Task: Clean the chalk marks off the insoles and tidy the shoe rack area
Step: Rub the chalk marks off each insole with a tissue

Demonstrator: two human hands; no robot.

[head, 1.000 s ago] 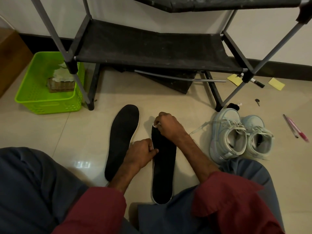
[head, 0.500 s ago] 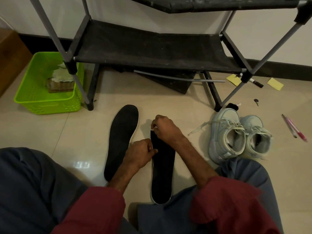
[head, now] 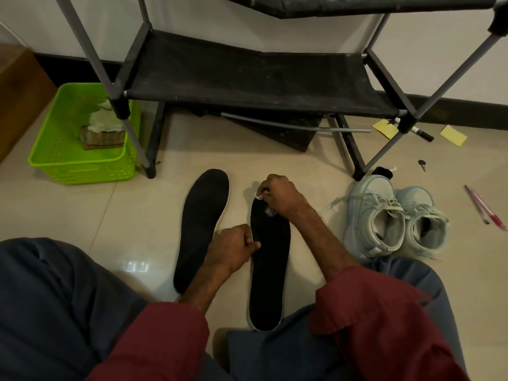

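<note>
Right hand (head: 280, 198) pinches white wipe (head: 259, 194) at toe of right insole (head: 270, 259), flat on floor. Left hand (head: 233, 246) curled, pinning its left edge mid-length. Suggest short firm strokes, pin hard so insole doesn't slide. Left insole (head: 202, 226) just beside.

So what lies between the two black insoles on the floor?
Head view: a strip of bare tile, crossed by the left hand, which holds the edge of the right insole.
</note>
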